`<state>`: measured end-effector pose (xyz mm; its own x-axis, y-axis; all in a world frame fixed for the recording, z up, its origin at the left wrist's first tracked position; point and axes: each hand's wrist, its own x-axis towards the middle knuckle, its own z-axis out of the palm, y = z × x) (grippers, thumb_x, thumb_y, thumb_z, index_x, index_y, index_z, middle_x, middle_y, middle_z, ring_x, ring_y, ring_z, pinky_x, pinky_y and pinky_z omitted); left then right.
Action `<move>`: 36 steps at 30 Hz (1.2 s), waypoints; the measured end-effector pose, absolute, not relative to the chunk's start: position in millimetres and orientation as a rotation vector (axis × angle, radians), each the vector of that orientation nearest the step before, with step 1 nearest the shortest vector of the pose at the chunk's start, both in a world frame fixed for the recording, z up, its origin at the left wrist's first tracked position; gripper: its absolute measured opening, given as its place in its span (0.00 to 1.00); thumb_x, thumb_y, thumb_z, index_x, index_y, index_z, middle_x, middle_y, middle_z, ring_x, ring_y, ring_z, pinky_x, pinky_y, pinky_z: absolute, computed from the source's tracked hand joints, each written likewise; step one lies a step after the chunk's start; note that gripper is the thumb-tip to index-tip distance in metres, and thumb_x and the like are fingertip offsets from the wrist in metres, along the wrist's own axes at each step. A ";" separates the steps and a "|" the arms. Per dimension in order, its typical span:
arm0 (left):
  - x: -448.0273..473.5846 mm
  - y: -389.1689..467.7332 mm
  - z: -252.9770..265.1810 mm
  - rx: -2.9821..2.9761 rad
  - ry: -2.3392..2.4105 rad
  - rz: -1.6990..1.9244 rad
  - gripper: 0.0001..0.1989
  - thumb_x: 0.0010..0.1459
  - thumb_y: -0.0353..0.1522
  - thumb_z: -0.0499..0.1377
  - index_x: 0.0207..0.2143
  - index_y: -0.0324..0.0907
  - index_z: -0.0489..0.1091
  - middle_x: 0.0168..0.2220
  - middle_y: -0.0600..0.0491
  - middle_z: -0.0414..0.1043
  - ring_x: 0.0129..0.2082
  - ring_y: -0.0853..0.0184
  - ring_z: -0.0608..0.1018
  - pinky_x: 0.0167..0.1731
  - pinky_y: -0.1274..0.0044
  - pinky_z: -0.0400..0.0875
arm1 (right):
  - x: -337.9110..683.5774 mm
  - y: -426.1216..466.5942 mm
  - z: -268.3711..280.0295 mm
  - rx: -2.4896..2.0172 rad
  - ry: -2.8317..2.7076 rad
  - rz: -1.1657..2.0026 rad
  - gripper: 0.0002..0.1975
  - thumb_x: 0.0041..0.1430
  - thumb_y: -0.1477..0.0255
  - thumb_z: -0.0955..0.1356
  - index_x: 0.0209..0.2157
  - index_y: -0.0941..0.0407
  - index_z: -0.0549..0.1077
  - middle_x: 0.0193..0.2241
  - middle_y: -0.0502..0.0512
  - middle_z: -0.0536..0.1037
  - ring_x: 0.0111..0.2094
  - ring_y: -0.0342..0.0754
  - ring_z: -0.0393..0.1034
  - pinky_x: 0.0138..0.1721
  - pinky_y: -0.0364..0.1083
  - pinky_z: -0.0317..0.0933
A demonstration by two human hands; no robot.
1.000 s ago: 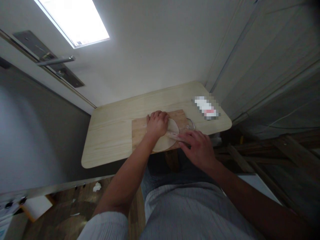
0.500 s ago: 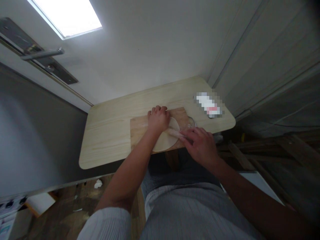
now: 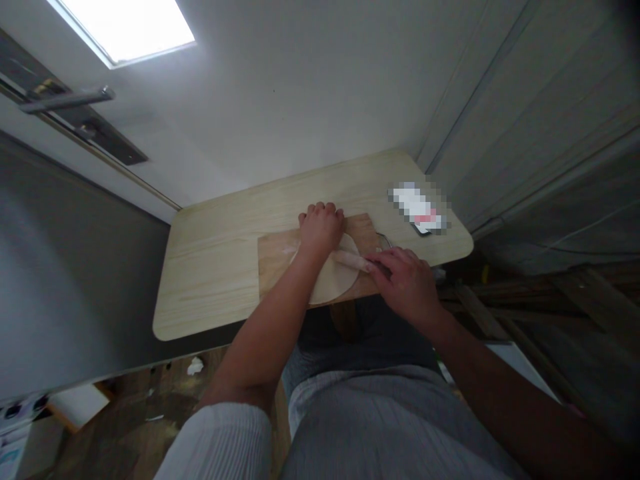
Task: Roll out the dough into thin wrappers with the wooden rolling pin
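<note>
A round, flat sheet of dough point(image 3: 334, 283) lies on a wooden cutting board point(image 3: 274, 257). Across its right part rests a pale, flour-dusted rolling pin point(image 3: 353, 259), whose left end disappears beneath my left hand and wrist. My right hand point(image 3: 406, 280) grips the pin's right end between thumb and fingers. At the far edge of the dough, my left hand point(image 3: 321, 229) is closed, its fingers curled down. What lies under those fingers is hidden by the hand itself, and my left forearm covers the dough's left side.
The board sits at the near edge of a light wood table point(image 3: 210, 267). A phone point(image 3: 419, 208), partly pixelated, lies at the table's right. Behind stands a white door with a metal handle point(image 3: 70, 100). Crumpled white paper point(image 3: 195, 366) is on the floor.
My left hand has shifted slightly away from me and to the right. The rolling pin and my right hand have moved a little to the right. The view has tilted slightly.
</note>
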<state>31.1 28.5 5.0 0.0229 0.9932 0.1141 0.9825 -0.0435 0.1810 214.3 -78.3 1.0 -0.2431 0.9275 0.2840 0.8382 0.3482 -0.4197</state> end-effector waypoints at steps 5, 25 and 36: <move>34.0 37.0 4.7 2.254 2.156 0.338 0.20 0.71 0.38 0.42 0.47 0.42 0.71 0.47 0.41 0.75 0.51 0.53 0.72 0.48 0.61 0.67 | 215.3 -74.5 1.7 -1.557 -2.109 0.247 0.13 0.67 0.63 0.65 0.42 0.52 0.80 0.39 0.58 0.80 0.42 0.55 0.70 0.40 0.51 0.59; 31.4 4.5 18.7 2.470 1.862 0.525 0.18 0.71 0.42 0.46 0.47 0.46 0.73 0.47 0.47 0.77 0.51 0.58 0.73 0.50 0.67 0.62 | 209.1 -77.5 -0.5 -1.549 -2.101 0.235 0.09 0.64 0.61 0.69 0.38 0.51 0.77 0.37 0.56 0.78 0.39 0.53 0.72 0.37 0.48 0.60; 32.3 -5.0 8.2 2.488 1.853 0.384 0.27 0.69 0.51 0.42 0.59 0.51 0.65 0.59 0.49 0.70 0.59 0.54 0.67 0.58 0.61 0.58 | 242.6 -95.3 -4.7 -1.602 -1.998 0.337 0.16 0.63 0.58 0.67 0.45 0.54 0.76 0.41 0.59 0.78 0.40 0.54 0.73 0.42 0.50 0.64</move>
<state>32.3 -5.0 8.2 0.2670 0.9456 0.1859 0.9417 -0.2970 0.1583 242.6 -95.3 -4.7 -0.1369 0.9557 0.2604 0.8175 0.2574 -0.5151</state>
